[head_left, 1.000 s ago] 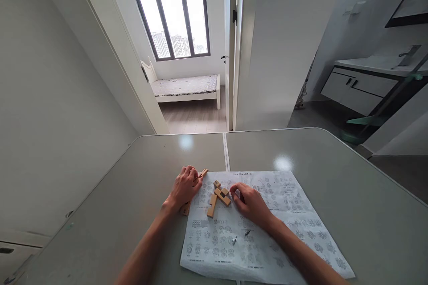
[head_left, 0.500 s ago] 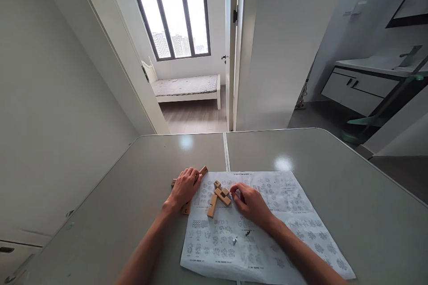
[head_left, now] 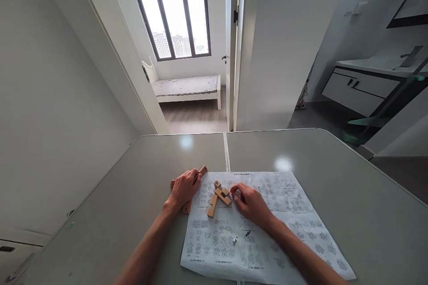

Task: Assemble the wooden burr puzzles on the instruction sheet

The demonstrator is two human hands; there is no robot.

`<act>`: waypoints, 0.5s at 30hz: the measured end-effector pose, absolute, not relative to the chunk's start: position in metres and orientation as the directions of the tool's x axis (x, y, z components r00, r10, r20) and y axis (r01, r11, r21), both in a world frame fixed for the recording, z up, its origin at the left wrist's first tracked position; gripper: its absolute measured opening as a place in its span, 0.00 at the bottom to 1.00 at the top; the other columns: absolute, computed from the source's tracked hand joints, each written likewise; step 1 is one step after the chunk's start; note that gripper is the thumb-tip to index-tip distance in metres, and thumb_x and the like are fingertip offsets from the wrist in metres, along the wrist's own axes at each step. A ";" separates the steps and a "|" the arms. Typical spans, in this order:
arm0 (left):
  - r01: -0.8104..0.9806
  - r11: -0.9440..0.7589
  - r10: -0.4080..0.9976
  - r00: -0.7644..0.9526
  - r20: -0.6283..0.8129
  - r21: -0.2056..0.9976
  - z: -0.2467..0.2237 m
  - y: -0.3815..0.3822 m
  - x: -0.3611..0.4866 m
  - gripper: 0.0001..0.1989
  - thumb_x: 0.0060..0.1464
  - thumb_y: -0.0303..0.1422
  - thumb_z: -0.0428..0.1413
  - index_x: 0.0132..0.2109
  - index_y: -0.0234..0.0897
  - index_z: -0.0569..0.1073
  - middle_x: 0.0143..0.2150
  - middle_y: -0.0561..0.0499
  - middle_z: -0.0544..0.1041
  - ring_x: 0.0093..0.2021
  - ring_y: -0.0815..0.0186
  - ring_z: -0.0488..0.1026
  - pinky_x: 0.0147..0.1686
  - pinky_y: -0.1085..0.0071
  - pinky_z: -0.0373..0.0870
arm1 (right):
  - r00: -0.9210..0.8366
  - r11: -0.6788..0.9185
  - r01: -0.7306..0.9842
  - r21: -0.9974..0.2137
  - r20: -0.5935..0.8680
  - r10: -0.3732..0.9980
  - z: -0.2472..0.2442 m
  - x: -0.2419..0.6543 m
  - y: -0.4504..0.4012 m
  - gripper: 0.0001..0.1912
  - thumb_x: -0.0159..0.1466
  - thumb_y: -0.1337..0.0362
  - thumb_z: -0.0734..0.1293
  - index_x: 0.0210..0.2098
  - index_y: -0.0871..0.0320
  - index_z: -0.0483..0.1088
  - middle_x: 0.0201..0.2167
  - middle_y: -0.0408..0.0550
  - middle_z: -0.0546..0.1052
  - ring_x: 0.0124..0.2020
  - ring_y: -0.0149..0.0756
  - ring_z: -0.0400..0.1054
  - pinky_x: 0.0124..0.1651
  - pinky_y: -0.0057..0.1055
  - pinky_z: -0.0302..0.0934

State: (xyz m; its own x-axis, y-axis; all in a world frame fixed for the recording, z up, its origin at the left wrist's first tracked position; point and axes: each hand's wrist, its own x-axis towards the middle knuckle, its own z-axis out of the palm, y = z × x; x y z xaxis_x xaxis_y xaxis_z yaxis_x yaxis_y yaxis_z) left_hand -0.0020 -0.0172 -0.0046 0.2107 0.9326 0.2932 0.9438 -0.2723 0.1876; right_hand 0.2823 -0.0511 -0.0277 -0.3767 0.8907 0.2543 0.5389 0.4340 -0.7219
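Note:
Several light wooden blocks lie on a printed paper sheet [head_left: 274, 249]: a notched block [head_left: 212, 206], another notched block [head_left: 223, 197] that touches a small piece [head_left: 225, 192], and a numbered block [head_left: 217, 184]. My left hand [head_left: 184, 186] rests over darker wooden pieces at the sheet's left edge. A block end [head_left: 203, 169] sticks out beyond its fingers, and another piece [head_left: 186, 208] shows below the palm. What its fingers grip is hidden. My right hand [head_left: 249, 201] lies on the sheet, right of the light blocks, its fingers curled and nothing visible in them.
The grey table [head_left: 110, 213] has a pale seam down its middle. Two small dark-and-silver bits [head_left: 235, 241] sit on or are printed on the sheet. Beyond the table are a doorway, a bed [head_left: 187, 84] and a sink cabinet [head_left: 361, 87].
My left hand has shifted very slightly, along with the darker pieces beneath it. My right hand and the light blocks have stayed in place.

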 end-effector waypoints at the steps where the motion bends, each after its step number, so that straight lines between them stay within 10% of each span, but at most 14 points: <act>1: 0.948 -0.258 0.936 0.196 0.293 0.188 -0.005 -0.018 -0.002 0.14 0.71 0.40 0.45 0.38 0.43 0.69 0.32 0.52 0.78 0.31 0.62 0.77 0.30 0.70 0.65 | -0.377 0.434 0.538 -0.723 0.253 0.891 -0.028 0.282 -0.051 0.09 0.69 0.65 0.59 0.40 0.55 0.72 0.35 0.46 0.79 0.28 0.35 0.70 0.34 0.30 0.60; 15: 0.978 -0.123 0.934 0.056 0.353 0.169 -0.006 -0.019 -0.003 0.10 0.67 0.37 0.49 0.39 0.42 0.72 0.29 0.51 0.81 0.30 0.61 0.78 0.29 0.72 0.61 | -0.379 0.426 0.534 -0.730 0.244 0.893 -0.024 0.282 -0.052 0.09 0.70 0.64 0.59 0.40 0.55 0.71 0.35 0.46 0.79 0.26 0.33 0.69 0.34 0.30 0.60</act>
State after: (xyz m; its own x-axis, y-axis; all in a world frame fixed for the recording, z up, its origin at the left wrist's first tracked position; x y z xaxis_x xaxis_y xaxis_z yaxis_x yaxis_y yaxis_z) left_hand -0.0026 -0.0188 -0.0060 0.0564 0.9339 0.3532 0.9779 -0.1229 0.1690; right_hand 0.2825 -0.0521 -0.0242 -0.3788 0.8928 0.2437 0.5341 0.4260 -0.7303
